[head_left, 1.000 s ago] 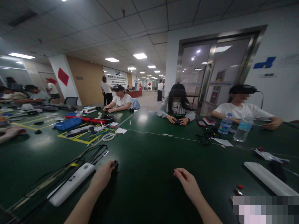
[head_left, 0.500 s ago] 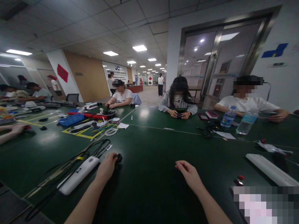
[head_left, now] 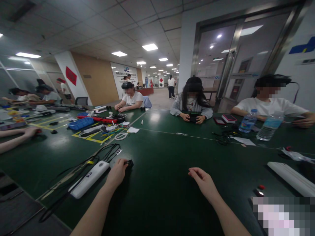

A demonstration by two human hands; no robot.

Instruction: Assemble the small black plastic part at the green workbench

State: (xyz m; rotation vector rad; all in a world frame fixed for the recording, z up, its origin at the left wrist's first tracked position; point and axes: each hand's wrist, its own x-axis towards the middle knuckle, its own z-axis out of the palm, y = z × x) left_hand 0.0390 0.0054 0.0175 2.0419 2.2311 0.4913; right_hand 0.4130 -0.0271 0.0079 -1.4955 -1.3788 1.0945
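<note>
In the head view my left hand (head_left: 119, 172) is closed, its fingertips pinching a small black part (head_left: 129, 163) low over the green tabletop (head_left: 159, 183). The part's exact kind is too small and dark to make out. To the left of that hand lies a white power strip (head_left: 90, 180) marked "2", with black cables (head_left: 98, 154) running past it. My right hand (head_left: 203, 182) hovers at the table's right half, thumb and fingers pressed together. Whatever sits between those fingertips, if anything, is hidden.
Wires (head_left: 108, 132) and a blue basket (head_left: 81, 123) lie at the back left. Two water bottles (head_left: 270, 127), a white bar-shaped thing (head_left: 291, 178) and a small red-topped item (head_left: 261, 189) are on the right. Several people sit around the table; another person's hand (head_left: 31, 131) rests at far left.
The whole view has swung slightly left, so things appear farther right. In my left hand the black part looks slightly turned. My right hand keeps its closed shape.
</note>
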